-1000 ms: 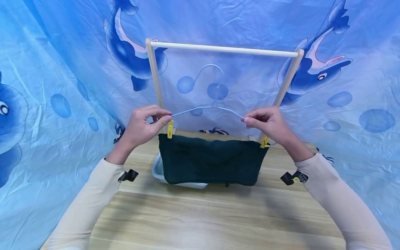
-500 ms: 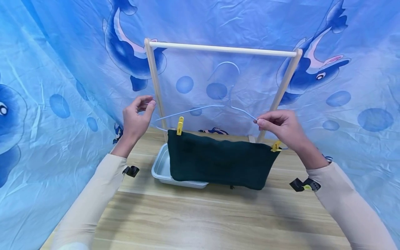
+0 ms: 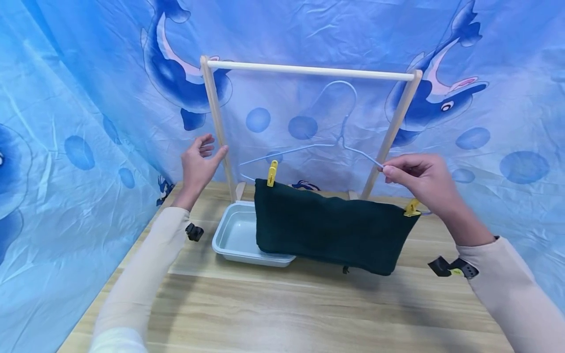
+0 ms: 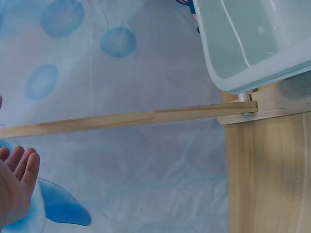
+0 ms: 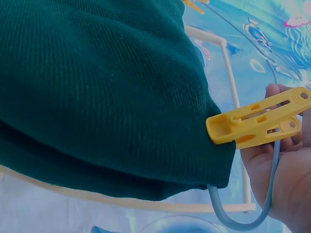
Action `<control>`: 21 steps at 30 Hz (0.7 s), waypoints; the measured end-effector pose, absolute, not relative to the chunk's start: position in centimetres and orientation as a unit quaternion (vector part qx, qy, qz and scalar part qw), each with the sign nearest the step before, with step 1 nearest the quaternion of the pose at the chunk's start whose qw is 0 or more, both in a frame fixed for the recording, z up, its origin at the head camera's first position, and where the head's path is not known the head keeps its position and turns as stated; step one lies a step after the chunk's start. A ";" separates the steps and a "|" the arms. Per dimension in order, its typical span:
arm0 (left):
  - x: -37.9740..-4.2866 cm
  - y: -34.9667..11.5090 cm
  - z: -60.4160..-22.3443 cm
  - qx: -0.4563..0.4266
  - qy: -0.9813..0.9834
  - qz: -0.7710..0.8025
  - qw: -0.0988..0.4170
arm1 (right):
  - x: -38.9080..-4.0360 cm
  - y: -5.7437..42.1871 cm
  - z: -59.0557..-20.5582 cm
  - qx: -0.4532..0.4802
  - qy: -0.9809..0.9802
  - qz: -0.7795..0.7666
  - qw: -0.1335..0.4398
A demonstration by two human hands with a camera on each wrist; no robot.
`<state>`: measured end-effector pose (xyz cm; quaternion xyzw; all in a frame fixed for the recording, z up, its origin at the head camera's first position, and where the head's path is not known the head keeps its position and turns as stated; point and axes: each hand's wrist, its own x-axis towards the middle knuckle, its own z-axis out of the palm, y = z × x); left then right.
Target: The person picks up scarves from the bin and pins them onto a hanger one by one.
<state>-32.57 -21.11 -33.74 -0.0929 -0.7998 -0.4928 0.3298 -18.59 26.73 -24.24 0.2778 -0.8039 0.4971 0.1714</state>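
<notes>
My right hand (image 3: 423, 184) pinches the right shoulder of a thin light-blue wire clothes hanger (image 3: 313, 145). A dark green ribbed cloth (image 3: 326, 230) hangs from the hanger's lower part, its right end drooping lower. One yellow clothespin (image 3: 272, 173) grips its left top corner; another yellow clothespin (image 3: 412, 208) grips the right one. The right wrist view shows that right clothespin (image 5: 257, 121) biting the cloth beside the bent wire. The hanger's hook stands up just below the rack's bar in the head view. My left hand (image 3: 200, 159) holds nothing, fingers loosely spread beside the rack's left post.
A wooden rack with a white top bar (image 3: 309, 70) stands at the table's back. Under the cloth's left side sits a pale blue plastic tub (image 3: 234, 230) on the wood-grain table (image 3: 265, 314). Blue dolphin-print curtains (image 3: 79, 196) enclose the back and sides.
My left hand has let go of the hanger's left shoulder and opened near the post. The right hand has carried hanger and cloth rightward, and the cloth has tilted down to the right.
</notes>
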 end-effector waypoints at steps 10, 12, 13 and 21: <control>-31.8 -20.2 -35.4 -0.080 -0.800 -0.492 0.335 | -16.9 29.6 -23.4 0.247 -0.830 0.464 0.187; -31.5 -20.0 -35.6 -0.075 -0.801 -0.487 0.339 | -16.5 30.1 -23.2 0.225 -0.843 0.448 0.194; -31.2 -19.9 -35.6 -0.075 -0.801 -0.486 0.342 | -16.4 30.4 -23.1 0.214 -0.848 0.443 0.197; -30.0 -19.6 -35.9 -0.079 -0.804 -0.468 0.359 | -16.0 32.3 -22.0 0.168 -0.860 0.431 0.216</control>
